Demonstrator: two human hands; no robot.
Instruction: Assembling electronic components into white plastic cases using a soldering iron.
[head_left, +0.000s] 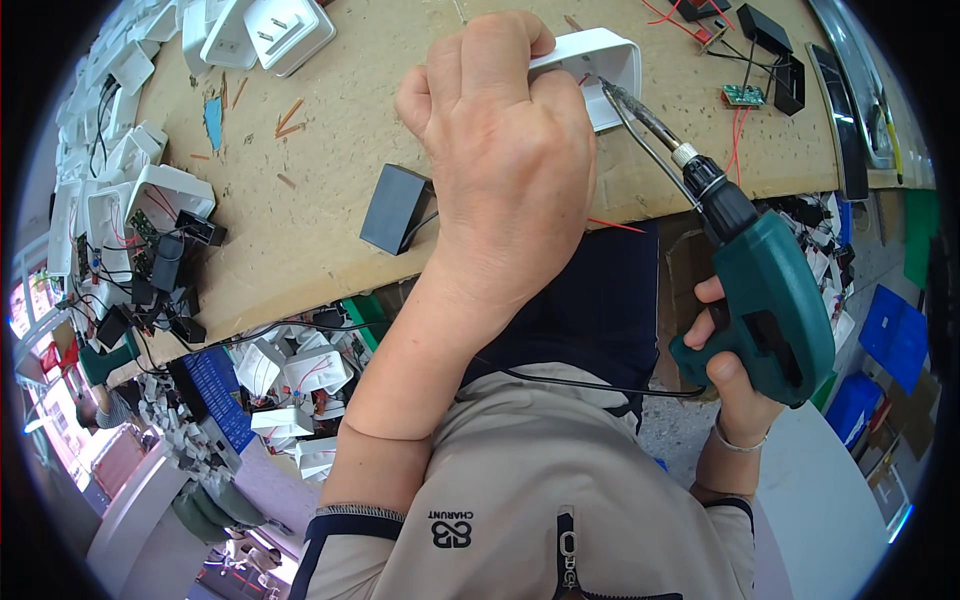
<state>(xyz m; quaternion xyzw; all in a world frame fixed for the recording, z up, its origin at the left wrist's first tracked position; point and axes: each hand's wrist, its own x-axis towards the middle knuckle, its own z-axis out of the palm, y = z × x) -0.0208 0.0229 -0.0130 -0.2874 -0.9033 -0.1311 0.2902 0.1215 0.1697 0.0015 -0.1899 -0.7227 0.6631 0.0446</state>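
Note:
My left hand point(505, 150) is closed on a white plastic housing point(622, 62) at the table's far middle, its fingers curled over the near side and hiding much of it. My right hand point(735, 375) grips the green pistol-shaped soldering gun point(780, 295) by its handle. The gun's metal tip and thin feed tube reach into the open housing, close to a bit of red wire point(584, 78). Whether the tip touches anything inside is too small to tell. A black box point(393, 208) with a dark wire lies left of my left wrist.
White adapter shells point(285, 32) stand at the far left. Shells with wired black boxes point(165, 255) crowd the left edge. A green circuit board point(742, 95) and black cases lie at the right. The gun's black cord point(600, 386) crosses my lap. Bins of white parts point(300, 375) sit below the table.

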